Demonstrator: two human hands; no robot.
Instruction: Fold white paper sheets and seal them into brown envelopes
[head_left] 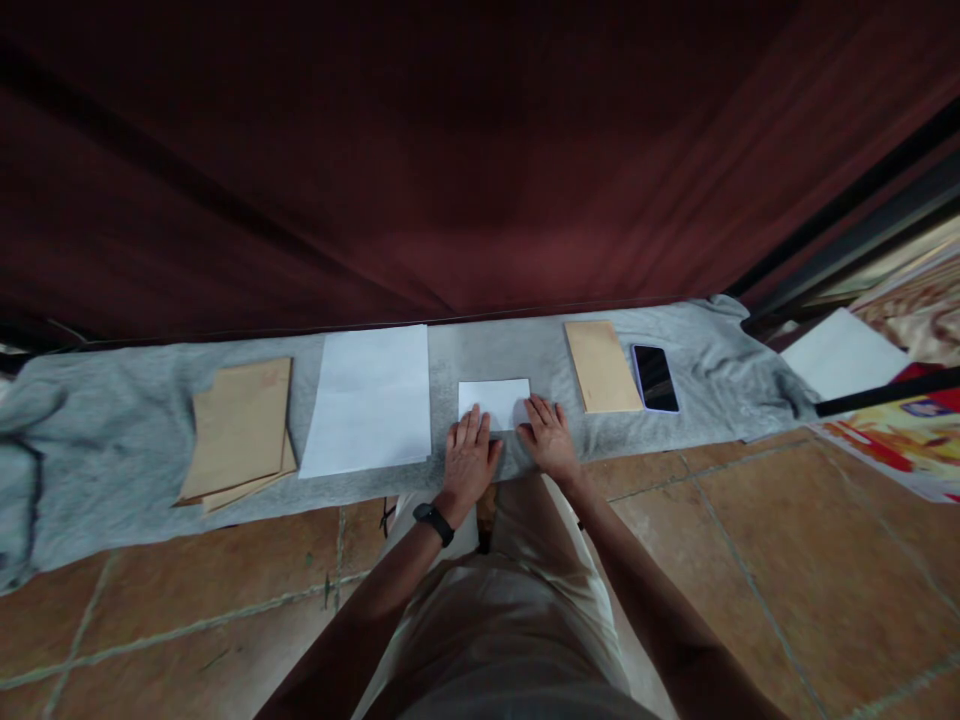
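Note:
A small folded white sheet point(496, 397) lies on a grey cloth point(112, 440) spread over the floor. My left hand point(469, 455) lies flat with fingers stretched out on the sheet's near left corner; a black band is on that wrist. My right hand point(549, 435) rests flat too, fingers spread, pressing the sheet's near right corner. Neither hand grips anything. A stack of white paper point(371, 398) lies just left of the folded sheet. A single brown envelope point(602, 366) lies to its right.
A pile of brown envelopes point(238, 430) sits at the left of the cloth. A dark phone point(655, 378) lies beside the single envelope. A dark red curtain point(420, 150) hangs behind. Tiled floor point(787, 560) surrounds me; white paper point(844, 352) and colourful printed sheets point(911, 440) lie far right.

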